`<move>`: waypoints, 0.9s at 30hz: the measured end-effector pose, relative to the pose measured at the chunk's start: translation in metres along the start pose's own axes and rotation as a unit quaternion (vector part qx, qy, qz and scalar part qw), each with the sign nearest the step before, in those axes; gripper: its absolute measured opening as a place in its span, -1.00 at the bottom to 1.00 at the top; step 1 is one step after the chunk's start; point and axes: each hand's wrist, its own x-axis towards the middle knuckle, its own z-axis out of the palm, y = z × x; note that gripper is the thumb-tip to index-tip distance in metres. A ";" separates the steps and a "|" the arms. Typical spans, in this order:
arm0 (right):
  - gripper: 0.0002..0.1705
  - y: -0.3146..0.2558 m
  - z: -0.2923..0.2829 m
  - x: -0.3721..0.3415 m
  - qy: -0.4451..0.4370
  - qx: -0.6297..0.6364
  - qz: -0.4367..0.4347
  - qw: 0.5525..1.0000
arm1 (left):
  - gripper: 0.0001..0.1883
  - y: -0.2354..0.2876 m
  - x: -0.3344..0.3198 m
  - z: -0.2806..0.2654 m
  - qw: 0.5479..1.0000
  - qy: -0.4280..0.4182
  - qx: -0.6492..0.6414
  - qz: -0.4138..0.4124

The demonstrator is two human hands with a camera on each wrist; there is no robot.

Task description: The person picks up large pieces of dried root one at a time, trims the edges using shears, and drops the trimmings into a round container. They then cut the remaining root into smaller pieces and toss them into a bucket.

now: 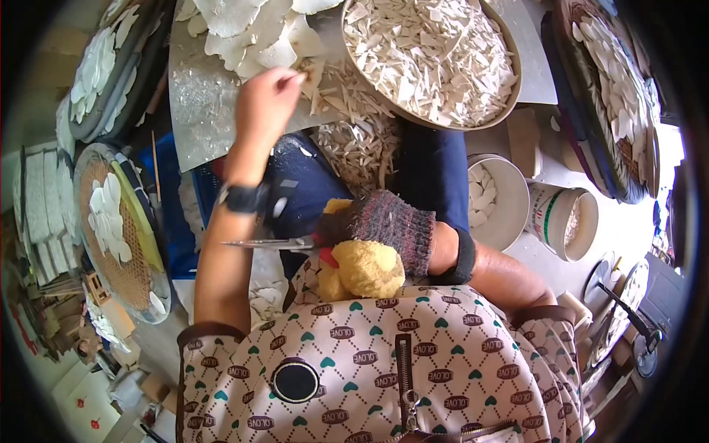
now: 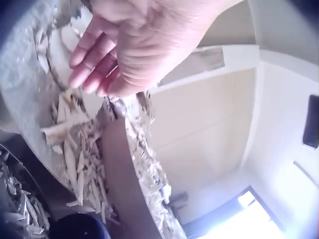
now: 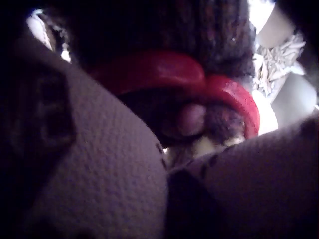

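Note:
My left hand point(image 1: 267, 107) is bare and reaches over the metal sheet, between pale flat pieces point(image 1: 258, 37) and a heap of chips point(image 1: 358, 144). In the left wrist view its fingers point(image 2: 92, 62) are loosely bent, with the thumb close to them and nothing visibly held. My right hand point(image 1: 384, 221) wears a dark knitted glove and grips red-handled scissors point(image 1: 284, 243) close to the patterned garment; their blades point left. Red handle loops point(image 3: 149, 69) surround the gloved fingers in the right wrist view. A yellow fuzzy lump point(image 1: 369, 267) sits at the handles.
A round pan point(image 1: 509, 96) full of pale chips rests on the metal sheet point(image 1: 196, 111). Two white buckets, one nearer point(image 1: 517, 214) and one farther point(image 1: 591, 229), stand at right. Round trays with pale pieces line both sides, including a woven tray point(image 1: 136, 221).

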 end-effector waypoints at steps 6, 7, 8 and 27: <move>-0.61 -0.015 0.005 -0.023 0.049 -0.017 0.013 0.999 | -0.80 0.005 0.026 0.042 0.927 0.002 0.348 0.139; -0.61 -0.015 0.008 -0.026 0.057 -0.016 0.013 0.998 | -0.83 0.002 0.025 0.039 0.923 -0.007 0.357 0.146; -0.60 -0.015 0.010 -0.028 0.064 -0.015 0.013 0.998 | -0.84 0.000 0.024 0.037 0.923 -0.006 0.353 0.153; -0.69 -0.052 0.037 -0.042 0.026 -0.142 0.077 0.987 | -0.88 -0.031 -0.025 -0.009 0.960 0.051 -0.274 -0.036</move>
